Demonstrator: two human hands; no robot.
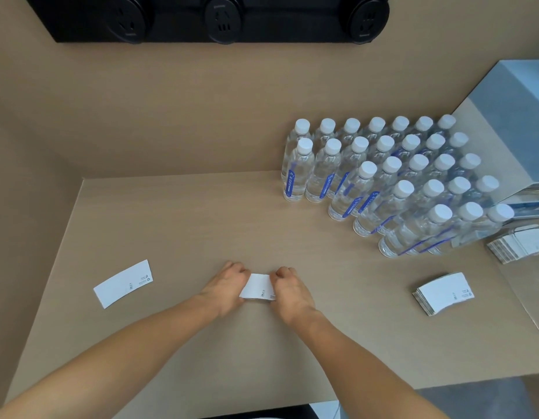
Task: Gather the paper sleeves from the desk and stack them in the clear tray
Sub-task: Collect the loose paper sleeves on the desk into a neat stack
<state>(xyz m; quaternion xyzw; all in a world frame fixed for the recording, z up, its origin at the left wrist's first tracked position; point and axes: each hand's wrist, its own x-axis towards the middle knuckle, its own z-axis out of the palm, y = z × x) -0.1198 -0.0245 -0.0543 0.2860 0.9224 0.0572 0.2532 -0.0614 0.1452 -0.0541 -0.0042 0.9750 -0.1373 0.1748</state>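
At the desk's middle, my left hand (228, 285) and my right hand (287, 287) grip the two ends of a small bunch of white paper sleeves (257, 286). One single white sleeve (123, 283) lies flat at the left. A stack of sleeves (442, 293) rests on the desk at the right. Farther right, another stack of sleeves (519, 245) sits inside the clear tray (525, 294), whose walls are barely visible.
Several rows of water bottles (392, 182) with white caps stand at the back right, close to the tray. A grey box (516, 122) rises behind them. A black panel with round sockets (219, 18) is on the back wall. The desk's front edge (383, 388) runs near my forearms.
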